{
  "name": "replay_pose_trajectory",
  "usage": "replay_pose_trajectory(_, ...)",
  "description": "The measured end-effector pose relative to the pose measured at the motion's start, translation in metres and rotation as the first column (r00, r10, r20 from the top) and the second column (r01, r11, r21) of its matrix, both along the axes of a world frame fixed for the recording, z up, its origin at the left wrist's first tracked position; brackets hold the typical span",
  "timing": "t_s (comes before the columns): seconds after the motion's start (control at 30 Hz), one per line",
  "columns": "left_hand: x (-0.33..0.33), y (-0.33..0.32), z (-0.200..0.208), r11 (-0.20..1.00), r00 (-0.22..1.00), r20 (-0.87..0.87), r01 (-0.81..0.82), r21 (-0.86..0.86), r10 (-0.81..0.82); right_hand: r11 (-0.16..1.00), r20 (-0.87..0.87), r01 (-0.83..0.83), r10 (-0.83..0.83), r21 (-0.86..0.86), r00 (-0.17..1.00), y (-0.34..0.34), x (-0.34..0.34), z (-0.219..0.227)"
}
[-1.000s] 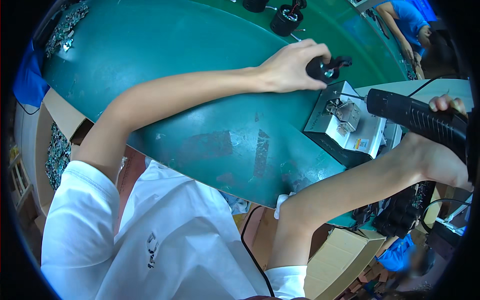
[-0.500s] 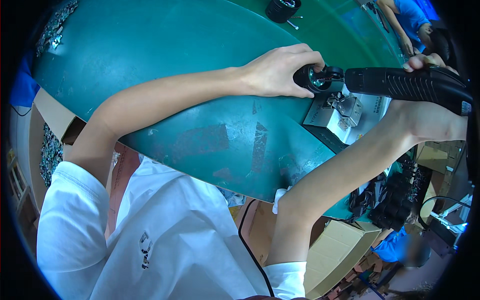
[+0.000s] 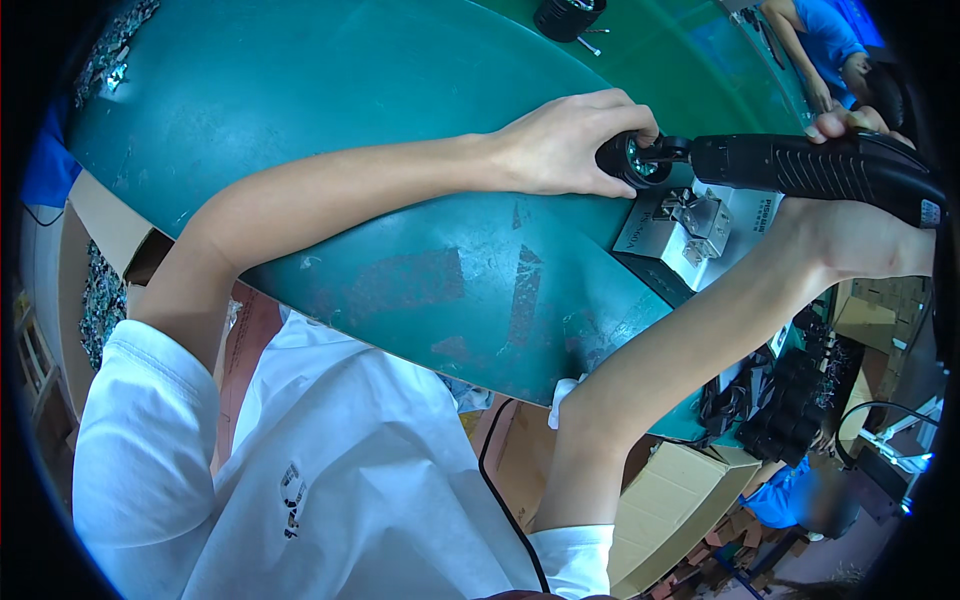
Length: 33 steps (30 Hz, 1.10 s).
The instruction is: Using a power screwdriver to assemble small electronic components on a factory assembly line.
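My left hand (image 3: 580, 145) is closed around a short black cylindrical housing (image 3: 613, 160), thumb below and fingers above. Its open end faces right and shows small shiny and greenish parts inside. A black electric screwdriver (image 3: 790, 165) with a ribbed grip lies in my right hand (image 3: 870, 240), whose fingertips curl over its top. The tool's narrow front end reaches into the housing's opening; its tip is hidden there. Just below the housing, a grey-white box (image 3: 645, 232) carries clear and silvery metal pieces (image 3: 705, 225).
Another black cylinder (image 3: 568, 18) with screws beside it stands at the table's far side. Shiny small parts (image 3: 105, 60) are heaped far left. Black cables (image 3: 735, 400) and cardboard boxes (image 3: 670, 500) lie at lower right. Two people in blue work nearby.
My left hand and the housing have shifted slightly right, closer to the screwdriver, so its front end sits deeper in the opening. My right hand has barely moved.
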<state>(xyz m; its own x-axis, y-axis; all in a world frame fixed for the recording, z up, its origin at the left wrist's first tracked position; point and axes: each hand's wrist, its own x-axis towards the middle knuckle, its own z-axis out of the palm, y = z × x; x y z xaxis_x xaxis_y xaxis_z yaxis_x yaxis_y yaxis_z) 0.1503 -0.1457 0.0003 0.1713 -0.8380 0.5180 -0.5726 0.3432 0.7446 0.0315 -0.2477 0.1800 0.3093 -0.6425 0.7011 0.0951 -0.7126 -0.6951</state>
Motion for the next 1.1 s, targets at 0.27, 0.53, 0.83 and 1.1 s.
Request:
replay_pose_trajectory(0.27,0.002,-0.001,-0.001,1.000,1.000,0.005,-0.015,-0.004,0.015,0.957,0.160,-0.281,0.267,0.075,0.950,0.006,0.016,-0.006)
replay_pose_trajectory(0.53,0.004,0.001,-0.001,0.999,1.000,0.016,-0.015,0.029,0.014,0.976,0.116,-0.122,0.144,-0.181,0.983,0.046,0.028,0.000)
replay_pose_trajectory(0.83,0.001,0.001,0.004,0.995,0.999,-0.010,0.052,0.091,-0.051,0.960,0.034,0.279,-0.279,0.025,0.960,-0.007,-0.035,0.021)
replay_pose_trajectory(1.1,0.007,-0.001,-0.001,0.996,0.997,-0.020,0.071,0.051,-0.070,0.988,0.129,0.049,-0.068,0.147,0.989,-0.010,-0.020,0.013)
